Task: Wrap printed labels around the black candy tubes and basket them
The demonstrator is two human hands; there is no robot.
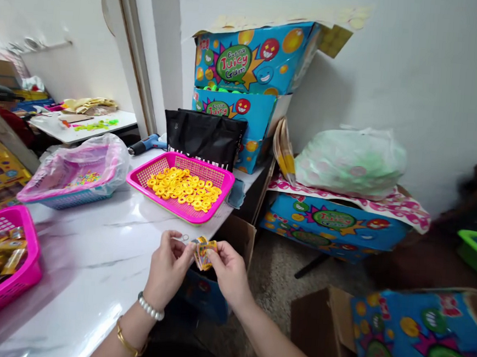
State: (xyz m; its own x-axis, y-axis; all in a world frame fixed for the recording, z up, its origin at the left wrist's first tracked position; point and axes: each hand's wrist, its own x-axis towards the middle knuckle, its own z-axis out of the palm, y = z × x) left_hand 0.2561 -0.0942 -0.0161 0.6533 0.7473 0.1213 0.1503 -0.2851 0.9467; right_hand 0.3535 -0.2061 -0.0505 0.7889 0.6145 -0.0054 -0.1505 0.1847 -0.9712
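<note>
Over the table's edge, my left hand and my right hand meet at a small yellow printed packet. Fingertips of both hands pinch it, the left on its left side and the right on its right. Whether it is one folded piece or several layers I cannot tell. A beaded bracelet and a gold bangle are on my left wrist. Just beyond the hands stands a pink basket of yellow plastic rings. A small ring-shaped thing lies on the table by my left fingers.
On the white marbled table are a pink basket of wrapped packets and a plastic-lined basket. A black bag and blue gum boxes stand behind. Below my hands is an open carton. A person sits far left.
</note>
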